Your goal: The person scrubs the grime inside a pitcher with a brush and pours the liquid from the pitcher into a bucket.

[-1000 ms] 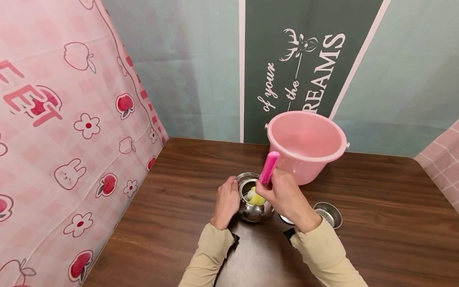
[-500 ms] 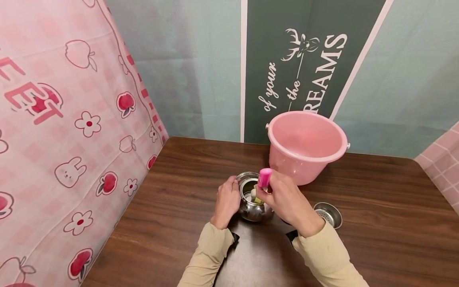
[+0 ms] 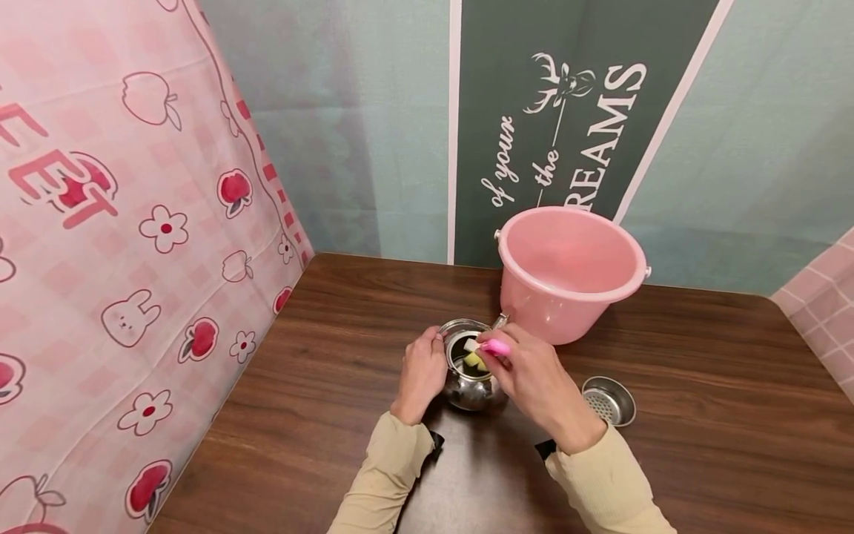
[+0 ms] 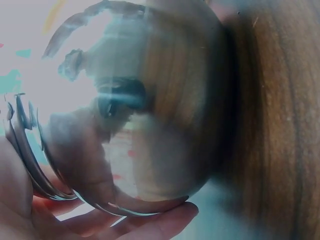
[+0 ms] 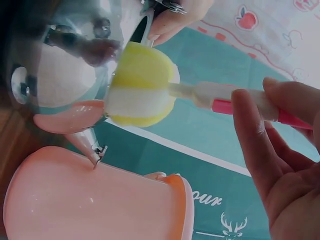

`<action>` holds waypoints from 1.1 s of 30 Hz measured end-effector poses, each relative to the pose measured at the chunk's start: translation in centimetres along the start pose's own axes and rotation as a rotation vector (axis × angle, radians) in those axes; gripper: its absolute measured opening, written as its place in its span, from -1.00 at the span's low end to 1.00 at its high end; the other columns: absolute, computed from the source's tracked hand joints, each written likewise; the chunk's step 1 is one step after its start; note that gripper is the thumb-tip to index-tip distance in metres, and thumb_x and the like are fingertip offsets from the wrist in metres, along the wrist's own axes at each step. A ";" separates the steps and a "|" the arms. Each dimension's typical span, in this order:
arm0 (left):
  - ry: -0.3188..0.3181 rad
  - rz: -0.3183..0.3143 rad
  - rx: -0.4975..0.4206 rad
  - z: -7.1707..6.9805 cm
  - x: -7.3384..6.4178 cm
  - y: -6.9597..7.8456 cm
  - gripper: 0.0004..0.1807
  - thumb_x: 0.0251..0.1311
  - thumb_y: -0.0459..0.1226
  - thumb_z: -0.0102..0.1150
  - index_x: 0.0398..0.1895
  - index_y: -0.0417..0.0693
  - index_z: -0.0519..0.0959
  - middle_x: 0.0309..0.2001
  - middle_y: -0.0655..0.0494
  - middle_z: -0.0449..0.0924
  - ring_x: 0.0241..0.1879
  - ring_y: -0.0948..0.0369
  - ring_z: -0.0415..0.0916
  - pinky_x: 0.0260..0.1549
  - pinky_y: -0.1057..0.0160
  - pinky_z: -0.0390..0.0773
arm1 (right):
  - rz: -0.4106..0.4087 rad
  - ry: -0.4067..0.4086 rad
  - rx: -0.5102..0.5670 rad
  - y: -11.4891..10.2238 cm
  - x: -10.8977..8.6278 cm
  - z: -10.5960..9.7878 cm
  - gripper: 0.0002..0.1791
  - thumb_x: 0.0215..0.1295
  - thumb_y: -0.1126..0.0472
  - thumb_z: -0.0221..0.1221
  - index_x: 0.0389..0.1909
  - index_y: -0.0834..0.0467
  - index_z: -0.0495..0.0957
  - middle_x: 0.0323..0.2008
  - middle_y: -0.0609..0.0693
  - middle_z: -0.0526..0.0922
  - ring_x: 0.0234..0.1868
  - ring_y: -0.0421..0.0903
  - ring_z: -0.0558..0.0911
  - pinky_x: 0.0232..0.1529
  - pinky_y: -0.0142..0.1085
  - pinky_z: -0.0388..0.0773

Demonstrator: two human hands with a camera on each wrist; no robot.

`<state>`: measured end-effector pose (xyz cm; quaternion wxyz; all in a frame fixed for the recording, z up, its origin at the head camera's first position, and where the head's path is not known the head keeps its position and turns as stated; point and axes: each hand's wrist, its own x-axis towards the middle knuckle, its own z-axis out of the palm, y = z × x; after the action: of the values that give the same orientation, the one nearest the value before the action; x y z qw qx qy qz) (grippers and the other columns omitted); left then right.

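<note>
A shiny stainless steel teapot [image 3: 470, 394] stands on the table with its mouth uncovered and its spout [image 5: 85, 142] toward the bucket. The left hand [image 3: 422, 374] holds it by the left side, fingers curved round the metal in the left wrist view. The right hand [image 3: 537, 378] grips the pink and white handle of a sponge bottle brush [image 5: 202, 94] between thumb and fingers. The brush's yellow and white sponge head [image 5: 142, 87] sits at the teapot's mouth, its front part hidden inside. In the head view the handle points toward the camera.
A pink bucket [image 3: 554, 315] stands just behind the teapot at the back of the table. Right of the right forearm lies a round metal strainer [image 3: 608, 402] with a perforated bottom. The wooden table [image 3: 320, 371] meets a patterned pink cloth on the left.
The brush's handle has gone from standing up tall to tilting low toward the camera, and its sponge head has shifted within the mouth. The teapot's spout now shows. The left hand keeps its hold.
</note>
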<state>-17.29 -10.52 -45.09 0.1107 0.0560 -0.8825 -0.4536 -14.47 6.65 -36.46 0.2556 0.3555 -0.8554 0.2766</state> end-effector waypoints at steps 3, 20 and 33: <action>0.003 -0.005 0.003 0.0 0.0 0.1 -0.64 0.42 -0.19 -0.24 -0.06 -0.01 0.61 -0.05 -0.04 0.68 0.02 -0.12 0.59 -0.08 -0.15 0.51 | 0.025 0.035 0.001 0.0 -0.3 0.0 -0.78 0.02 0.33 0.39 -0.26 0.15 0.66 -0.33 -0.06 0.65 -0.29 -0.19 0.66 -0.18 -0.32 0.59; 0.007 -0.003 0.008 0.1 0.0 0.1 -0.65 0.41 -0.19 -0.23 -0.07 0.00 0.61 -0.06 -0.05 0.68 0.01 -0.11 0.59 -0.08 -0.15 0.51 | 0.085 0.291 0.025 0.5 -1.9 1.7 -0.75 -0.12 0.43 0.44 -0.38 0.20 0.63 -0.45 -0.04 0.64 -0.47 -0.28 0.57 -0.39 -0.53 0.50; -0.005 0.001 -0.003 0.1 0.0 -0.1 -0.62 0.43 -0.19 -0.26 0.01 -0.04 0.60 -0.01 -0.06 0.66 0.04 -0.11 0.58 -0.04 -0.14 0.51 | 0.336 0.324 0.366 1.3 -3.1 2.8 -0.88 0.05 0.45 0.34 -0.44 0.22 0.61 -0.62 0.02 0.64 -0.59 -0.40 0.55 -0.55 -0.57 0.44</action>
<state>-17.34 -10.50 -45.21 0.1086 0.0543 -0.8821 -0.4551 -14.26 7.04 -40.82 0.2712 0.2001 -0.7862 0.5180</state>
